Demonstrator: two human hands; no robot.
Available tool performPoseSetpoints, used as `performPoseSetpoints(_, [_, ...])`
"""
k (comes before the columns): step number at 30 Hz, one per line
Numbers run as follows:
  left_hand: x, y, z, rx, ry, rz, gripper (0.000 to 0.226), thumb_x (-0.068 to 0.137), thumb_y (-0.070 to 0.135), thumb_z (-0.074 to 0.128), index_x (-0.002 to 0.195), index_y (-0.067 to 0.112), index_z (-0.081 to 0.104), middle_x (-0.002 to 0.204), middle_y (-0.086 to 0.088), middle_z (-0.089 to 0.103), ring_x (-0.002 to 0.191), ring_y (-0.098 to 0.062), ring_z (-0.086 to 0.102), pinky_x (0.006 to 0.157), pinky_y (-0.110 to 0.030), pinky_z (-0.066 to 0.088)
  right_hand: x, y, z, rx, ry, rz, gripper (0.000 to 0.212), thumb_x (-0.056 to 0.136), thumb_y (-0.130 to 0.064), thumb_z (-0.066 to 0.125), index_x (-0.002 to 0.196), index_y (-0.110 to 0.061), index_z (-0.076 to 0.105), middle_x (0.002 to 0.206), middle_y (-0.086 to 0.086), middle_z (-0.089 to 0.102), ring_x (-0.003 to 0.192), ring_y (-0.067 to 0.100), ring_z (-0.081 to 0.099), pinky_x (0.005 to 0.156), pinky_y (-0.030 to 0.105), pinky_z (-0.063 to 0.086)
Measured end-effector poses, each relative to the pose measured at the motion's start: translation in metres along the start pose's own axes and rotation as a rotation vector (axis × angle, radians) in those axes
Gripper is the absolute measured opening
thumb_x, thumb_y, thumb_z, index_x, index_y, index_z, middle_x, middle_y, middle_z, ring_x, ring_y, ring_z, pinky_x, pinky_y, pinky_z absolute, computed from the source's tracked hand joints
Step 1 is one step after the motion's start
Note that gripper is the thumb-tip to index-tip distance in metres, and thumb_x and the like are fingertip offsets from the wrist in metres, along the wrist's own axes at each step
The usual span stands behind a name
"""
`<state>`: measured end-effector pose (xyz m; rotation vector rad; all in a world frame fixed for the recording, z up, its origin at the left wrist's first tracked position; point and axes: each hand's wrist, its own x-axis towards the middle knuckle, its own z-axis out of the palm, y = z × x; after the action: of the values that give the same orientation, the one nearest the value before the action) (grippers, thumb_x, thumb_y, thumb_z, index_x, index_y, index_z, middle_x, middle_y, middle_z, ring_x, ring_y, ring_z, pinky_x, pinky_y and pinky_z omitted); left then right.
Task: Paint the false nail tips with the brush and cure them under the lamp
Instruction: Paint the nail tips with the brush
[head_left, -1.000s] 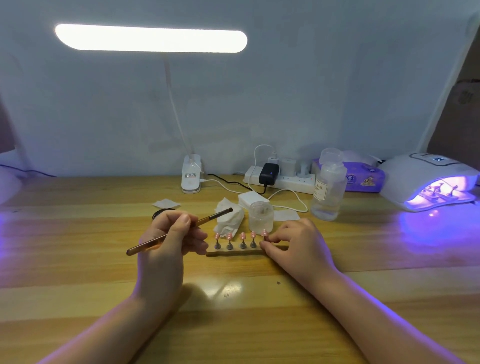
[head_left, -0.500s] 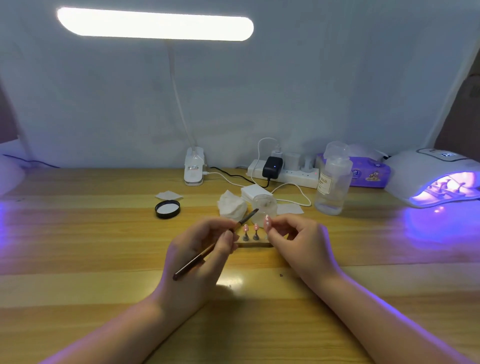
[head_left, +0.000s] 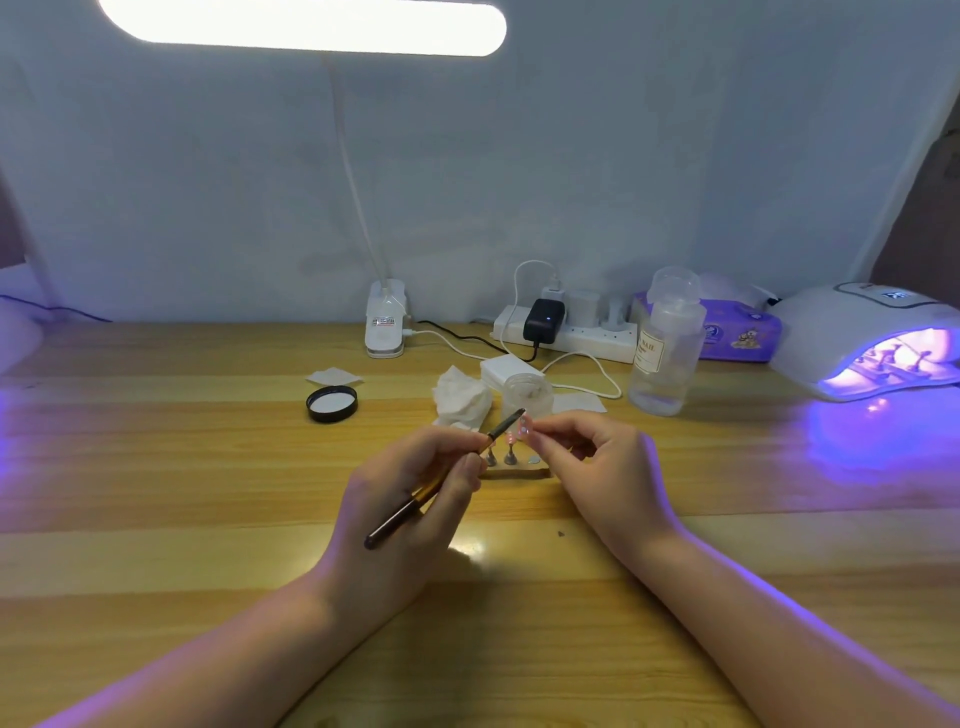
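Pinching one small pink false nail tip (head_left: 523, 429) on its stand, the right hand (head_left: 597, 467) lifts it above the pale wooden holder strip (head_left: 519, 473) on the wooden counter (head_left: 208, 493), likely for easier access. The left hand (head_left: 410, 493) has its fingers pressed around the slim dark-and-gold brush (head_left: 441, 480), bristles meeting the tip. The white curing lamp (head_left: 862, 338) glows violet far right, with other tips inside.

curing lamp (head_left: 852, 332) far right, bottle (head_left: 665, 353) beside, seemingly apart
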<state>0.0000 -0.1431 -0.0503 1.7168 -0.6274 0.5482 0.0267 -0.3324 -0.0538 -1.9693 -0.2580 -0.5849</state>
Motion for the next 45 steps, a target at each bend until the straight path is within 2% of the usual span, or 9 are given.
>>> performPoseSetpoints(8, [-0.0001,-0.0014,0.0001,-0.005,-0.013,-0.010,0.021,0.086,0.033,0.059,0.098,0.020,0.071,0.083,0.002,0.071,0.078,-0.022,0.068,0.072,-0.049,0.055,-0.0003,-0.0006,0.0003,-0.005,0.012,-0.004,0.011,0.081,-0.015,0.075,0.090,-0.022,0.076,0.076,-0.010,0.071,0.071,0.004,0.062,0.065,0.017,0.049])
performPoseSetpoints(13, [-0.0025,-0.0019,-0.0024,-0.026,0.000,-0.033,0.019,0.084,0.032,0.055,0.088,0.021,0.069,0.075,0.006,0.069,0.071,-0.015,0.067,0.066,-0.033,0.054,-0.0006,-0.0027,0.0008,0.013,0.017,0.003,0.012,0.082,-0.016,0.074,0.088,-0.026,0.075,0.076,-0.009,0.070,0.072,0.009,0.062,0.066,0.022,0.051])
performPoseSetpoints(19, [-0.0003,-0.0021,0.0002,-0.016,0.018,-0.039,0.019,0.086,0.036,0.059,0.099,0.027,0.069,0.086,0.006,0.073,0.081,-0.012,0.070,0.075,-0.035,0.056,0.0000,-0.0022,0.0006,0.020,0.003,0.007,0.011,0.082,-0.014,0.074,0.092,-0.018,0.077,0.082,-0.008,0.072,0.076,0.005,0.063,0.068,0.018,0.050])
performPoseSetpoints(25, [-0.0014,-0.0016,-0.0002,-0.034,-0.016,-0.060,0.020,0.083,0.036,0.060,0.098,0.030,0.072,0.083,0.005,0.072,0.079,-0.019,0.068,0.074,-0.044,0.055,0.0004,-0.0015,0.0011,-0.018,0.021,-0.012,0.012,0.082,-0.011,0.074,0.090,-0.019,0.076,0.077,-0.008,0.070,0.073,0.006,0.062,0.067,0.019,0.050])
performPoseSetpoints(29, [-0.0027,-0.0009,-0.0015,-0.030,-0.005,-0.054,0.017,0.083,0.034,0.056,0.088,0.027,0.070,0.076,0.007,0.070,0.074,-0.015,0.067,0.069,-0.037,0.054,0.0004,-0.0007,0.0016,-0.003,0.020,-0.007,0.011,0.082,-0.013,0.073,0.090,-0.020,0.076,0.078,-0.006,0.071,0.072,0.010,0.062,0.067,0.023,0.051])
performPoseSetpoints(31, [-0.0027,-0.0010,-0.0011,-0.045,0.020,-0.066,0.017,0.085,0.033,0.058,0.089,0.024,0.071,0.078,0.005,0.071,0.075,-0.014,0.068,0.070,-0.036,0.056,0.0005,-0.0002,0.0015,0.002,0.022,-0.003,0.009,0.082,-0.015,0.074,0.090,-0.020,0.077,0.077,-0.006,0.071,0.071,0.011,0.062,0.066,0.022,0.050])
performPoseSetpoints(35, [-0.0015,-0.0007,0.0011,-0.057,0.025,-0.083,0.012,0.087,0.026,0.066,0.097,0.023,0.071,0.084,0.007,0.075,0.076,-0.008,0.069,0.071,-0.023,0.055,-0.0004,-0.0004,0.0019,0.009,0.002,-0.016,0.008,0.083,-0.015,0.074,0.090,-0.018,0.077,0.077,-0.005,0.071,0.070,0.012,0.061,0.065,0.026,0.050])
performPoseSetpoints(39, [-0.0022,0.0000,0.0001,-0.117,-0.010,-0.125,0.025,0.082,0.037,0.062,0.098,0.022,0.073,0.086,-0.001,0.075,0.078,-0.016,0.070,0.073,-0.031,0.056,-0.0007,0.0001,0.0017,-0.036,-0.005,-0.058,0.009,0.084,-0.012,0.072,0.089,-0.017,0.076,0.071,-0.009,0.067,0.065,0.001,0.055,0.058,0.012,0.042])
performPoseSetpoints(45, [-0.0029,0.0019,-0.0033,-0.262,-0.020,-0.139,0.025,0.080,0.030,0.058,0.087,0.012,0.072,0.078,-0.014,0.071,0.072,-0.014,0.067,0.068,-0.022,0.053,0.0002,0.0025,0.0031,-0.022,0.011,-0.050,0.008,0.084,-0.012,0.072,0.089,-0.017,0.076,0.068,-0.008,0.066,0.057,0.000,0.050,0.055,0.012,0.038])
